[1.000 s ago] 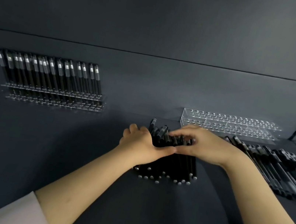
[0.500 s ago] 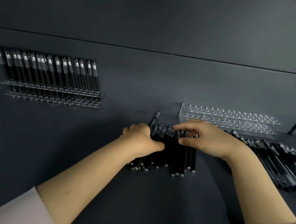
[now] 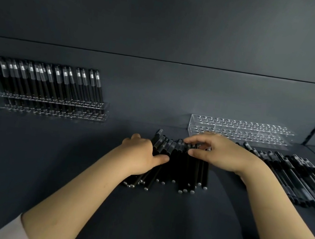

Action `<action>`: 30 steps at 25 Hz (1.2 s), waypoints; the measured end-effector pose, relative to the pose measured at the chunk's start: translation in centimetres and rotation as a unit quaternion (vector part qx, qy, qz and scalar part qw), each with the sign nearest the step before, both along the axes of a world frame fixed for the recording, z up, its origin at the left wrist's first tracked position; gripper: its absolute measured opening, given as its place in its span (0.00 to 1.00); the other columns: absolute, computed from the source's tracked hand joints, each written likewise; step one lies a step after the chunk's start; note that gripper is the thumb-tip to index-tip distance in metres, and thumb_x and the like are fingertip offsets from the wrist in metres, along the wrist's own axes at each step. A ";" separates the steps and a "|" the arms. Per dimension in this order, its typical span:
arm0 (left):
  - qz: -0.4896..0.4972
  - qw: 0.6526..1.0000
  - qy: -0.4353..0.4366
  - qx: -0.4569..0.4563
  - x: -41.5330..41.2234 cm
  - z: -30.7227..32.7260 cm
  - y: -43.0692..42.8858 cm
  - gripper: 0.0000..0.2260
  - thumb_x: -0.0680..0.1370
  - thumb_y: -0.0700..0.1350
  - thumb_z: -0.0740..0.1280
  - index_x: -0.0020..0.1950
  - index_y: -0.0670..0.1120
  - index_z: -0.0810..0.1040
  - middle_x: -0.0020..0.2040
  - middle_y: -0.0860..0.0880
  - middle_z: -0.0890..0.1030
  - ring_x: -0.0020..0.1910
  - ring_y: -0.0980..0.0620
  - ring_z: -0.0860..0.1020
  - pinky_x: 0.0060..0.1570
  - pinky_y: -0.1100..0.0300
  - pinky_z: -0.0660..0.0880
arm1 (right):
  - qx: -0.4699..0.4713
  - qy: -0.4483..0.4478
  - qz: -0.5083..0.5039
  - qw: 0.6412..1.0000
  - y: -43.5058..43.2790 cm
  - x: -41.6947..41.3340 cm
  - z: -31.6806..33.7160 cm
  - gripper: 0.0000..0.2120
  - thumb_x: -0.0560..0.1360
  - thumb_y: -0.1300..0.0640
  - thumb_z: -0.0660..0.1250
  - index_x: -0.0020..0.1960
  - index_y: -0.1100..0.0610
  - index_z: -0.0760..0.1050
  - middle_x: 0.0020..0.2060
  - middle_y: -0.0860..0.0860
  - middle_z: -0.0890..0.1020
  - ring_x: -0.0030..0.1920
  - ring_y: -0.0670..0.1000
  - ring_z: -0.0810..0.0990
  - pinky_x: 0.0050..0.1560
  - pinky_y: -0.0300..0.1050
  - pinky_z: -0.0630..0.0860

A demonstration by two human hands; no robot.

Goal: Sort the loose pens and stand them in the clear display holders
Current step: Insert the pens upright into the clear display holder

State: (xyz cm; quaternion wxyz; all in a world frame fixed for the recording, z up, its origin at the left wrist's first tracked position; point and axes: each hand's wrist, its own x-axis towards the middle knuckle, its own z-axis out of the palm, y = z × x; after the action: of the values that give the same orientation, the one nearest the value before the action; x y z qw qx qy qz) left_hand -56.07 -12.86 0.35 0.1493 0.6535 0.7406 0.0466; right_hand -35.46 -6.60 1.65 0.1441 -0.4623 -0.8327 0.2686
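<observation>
Left holder point(image 3: 52, 101) full, right holder point(image 3: 253, 132) empty.
My left hand point(image 3: 140, 154) grips the loose pens point(image 3: 185, 171), my right hand point(image 3: 223, 154) pinches their caps; another pile point(image 3: 297, 178) waits.

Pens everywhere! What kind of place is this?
Probably a stationery shop's display shelf: a clear holder full of matching black pens, an empty holder waiting, and loose pens heaped on the dark surface.

left hand point(image 3: 139, 154), right hand point(image 3: 224, 154), both gripping pens point(image 3: 185, 171)
</observation>
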 end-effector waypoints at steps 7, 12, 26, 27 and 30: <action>0.005 1.000 0.016 -0.008 -0.9 0.7 -0.5 0.23 0.85 0.53 0.47 0.64 0.41 0.74 0.72 0.42 0.64 0.68 0.41 0.67 0.65 0.50 0.68 | -0.007 0.002 -0.008 1.000 0.0 0.0 0.0 0.16 0.77 0.51 0.67 0.65 0.48 0.75 0.60 0.44 0.77 0.54 0.40 0.75 0.44 0.21 0.66; -0.014 1.000 -0.008 -0.010 -2.3 0.0 -2.7 0.22 0.84 0.56 0.49 0.63 0.44 0.75 0.70 0.44 0.66 0.68 0.44 0.66 0.64 0.53 0.67 | -0.002 -0.015 -0.005 1.000 0.2 -0.2 0.0 0.16 0.76 0.49 0.67 0.64 0.46 0.76 0.60 0.43 0.78 0.55 0.41 0.75 0.50 0.28 0.67; 0.061 0.997 -0.038 0.032 1.4 -1.3 -0.1 0.38 0.74 0.69 0.62 0.68 0.38 0.67 0.66 0.41 0.72 0.64 0.40 0.71 0.53 0.53 0.71 | 0.031 -0.032 -0.004 0.999 0.0 -0.5 -0.5 0.17 0.76 0.48 0.67 0.65 0.46 0.75 0.61 0.45 0.77 0.54 0.43 0.73 0.55 0.35 0.64; 0.057 0.997 -0.047 0.036 1.5 -1.2 -0.1 0.36 0.74 0.68 0.63 0.66 0.38 0.70 0.63 0.41 0.74 0.61 0.41 0.73 0.49 0.54 0.71 | 0.034 -0.035 -0.002 0.999 0.0 -0.5 -0.6 0.17 0.76 0.48 0.67 0.65 0.47 0.75 0.61 0.45 0.77 0.54 0.43 0.73 0.54 0.35 0.64; 0.055 0.990 -0.106 0.070 1.9 -1.1 -0.4 0.27 0.75 0.61 0.69 0.60 0.39 0.72 0.47 0.46 0.77 0.43 0.49 0.77 0.33 0.60 0.69 | 0.041 -0.045 0.005 0.998 0.0 -0.5 -0.6 0.17 0.77 0.48 0.66 0.65 0.46 0.75 0.61 0.45 0.77 0.53 0.42 0.73 0.53 0.35 0.64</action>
State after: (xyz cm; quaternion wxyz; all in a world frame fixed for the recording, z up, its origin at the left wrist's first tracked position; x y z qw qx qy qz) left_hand -54.12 -13.23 -0.74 0.1781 0.6122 0.7501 0.1754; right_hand -36.00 -6.64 1.06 0.1240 -0.4635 -0.8509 0.2140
